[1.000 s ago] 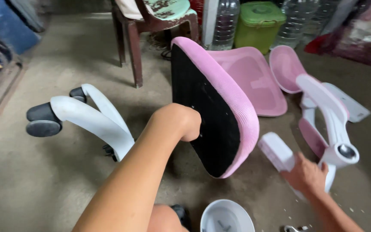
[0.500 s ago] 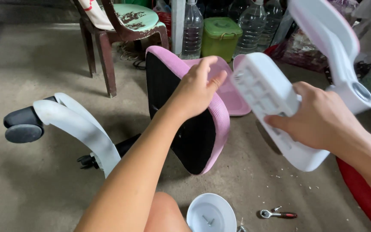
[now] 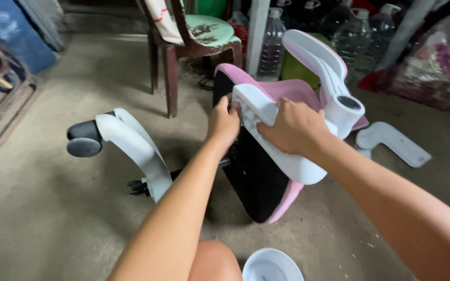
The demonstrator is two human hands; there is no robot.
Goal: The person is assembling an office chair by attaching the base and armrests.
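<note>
Seat cushion up on its edge on the concrete floor, black underside turned toward the wearer, pink padded rim showing along the top and the lower right. Long axis running steeply from the upper left, at the top rim, down to the lower right corner that rests on the floor.

Left hand at that top rim, fingers curled over the edge and clamped on it. Right hand just beside it on the right, fingers closed over the flat plate of a white armrest bracket and pressing it against the black underside. Both hands on the work, nearly touching each other. Left the nearer to the rim, right the nearer to the middle of the underside.

Bracket plate lying along the cushion's own slant, upper end by the left fingertips, lower end pointing down and right toward the floor. Upright part rising from the plate behind the right hand, up and away from the wearer, ending in a pink-topped pad, with a round socket at the bend.

Nearby: white wheeled base to the left, a second bracket flat on the floor to the right, a pink backrest behind the cushion, a white dish at the bottom edge.
</note>
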